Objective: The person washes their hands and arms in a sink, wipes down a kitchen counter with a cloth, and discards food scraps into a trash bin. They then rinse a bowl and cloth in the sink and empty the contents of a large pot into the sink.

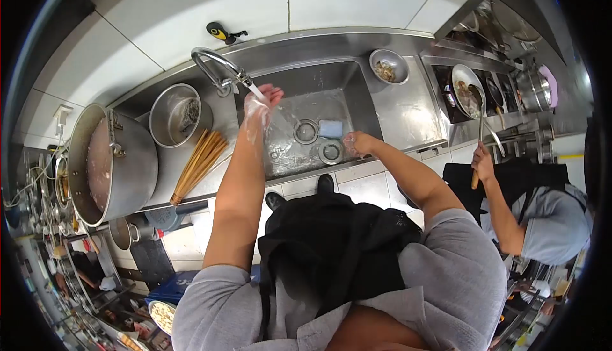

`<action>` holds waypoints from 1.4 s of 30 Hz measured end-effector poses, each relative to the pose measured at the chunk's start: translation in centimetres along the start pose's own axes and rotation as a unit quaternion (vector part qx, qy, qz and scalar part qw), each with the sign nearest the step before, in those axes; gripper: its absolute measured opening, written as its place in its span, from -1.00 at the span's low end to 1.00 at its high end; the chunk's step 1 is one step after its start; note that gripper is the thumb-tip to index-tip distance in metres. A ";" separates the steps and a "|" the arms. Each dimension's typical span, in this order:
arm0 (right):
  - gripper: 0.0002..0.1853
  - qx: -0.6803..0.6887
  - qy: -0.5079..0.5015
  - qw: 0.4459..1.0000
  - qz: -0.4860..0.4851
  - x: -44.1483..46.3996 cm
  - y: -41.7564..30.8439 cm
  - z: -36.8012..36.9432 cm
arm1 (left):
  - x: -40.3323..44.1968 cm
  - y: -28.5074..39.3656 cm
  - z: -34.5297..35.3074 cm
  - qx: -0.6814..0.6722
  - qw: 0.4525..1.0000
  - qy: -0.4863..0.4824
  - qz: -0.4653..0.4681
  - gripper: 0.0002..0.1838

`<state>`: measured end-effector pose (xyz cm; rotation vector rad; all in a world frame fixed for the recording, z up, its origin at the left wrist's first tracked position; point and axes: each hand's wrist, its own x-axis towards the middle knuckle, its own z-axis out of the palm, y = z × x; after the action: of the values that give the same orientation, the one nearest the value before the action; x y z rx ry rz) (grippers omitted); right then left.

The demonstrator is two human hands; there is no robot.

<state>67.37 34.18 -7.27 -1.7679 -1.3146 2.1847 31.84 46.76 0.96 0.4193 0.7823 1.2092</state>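
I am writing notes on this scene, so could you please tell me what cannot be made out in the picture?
All in the head view:
Right hand: its curled shape hides whether it holds anything.
Item in the smaller pot: too small and shaded to identify.
Food in the pan: the ladle covers part of it.
Clutter at far left: too small and blurred near the lens edge.

In the sink [357, 99] before you, the sponge [330, 128] lies just right of the drain [306, 131], between your left hand [262, 100] under the tap [220, 60] and your right hand [360, 143]. On the worktop [408, 110] left of the sink are a stick brush [199, 165], a pot [167, 121] behind it and a stockpot [137, 169] farthest left; a bowl [400, 62] sits right.
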 end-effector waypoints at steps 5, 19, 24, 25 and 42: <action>-0.41 -0.459 0.269 0.809 -0.252 9.2 0.5 -0.5 | -0.3 0.5 5.2 0.328 0.943 0.035 0.033 -0.71; -0.52 -0.145 0.245 0.955 -0.086 11.2 -5.4 0.0 | -5.2 -1.5 9.7 0.220 0.971 -0.072 -0.055 -0.82; -0.30 0.412 0.041 0.849 -0.328 -2.7 -14.7 7.8 | -1.7 3.5 19.8 -0.002 0.974 -0.224 0.030 -0.75; -0.30 0.446 -0.024 0.830 -0.334 -7.0 -17.3 9.4 | -0.8 4.5 21.2 -0.046 0.971 -0.229 0.054 -0.72; -0.52 0.085 0.315 0.744 -0.583 -10.8 -30.2 6.5 | -5.7 3.8 18.5 -0.122 0.977 -0.151 0.091 -0.17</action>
<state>52.10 44.29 19.84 -0.9181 -1.3435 0.8529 41.97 44.67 17.71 0.4667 0.3336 1.3549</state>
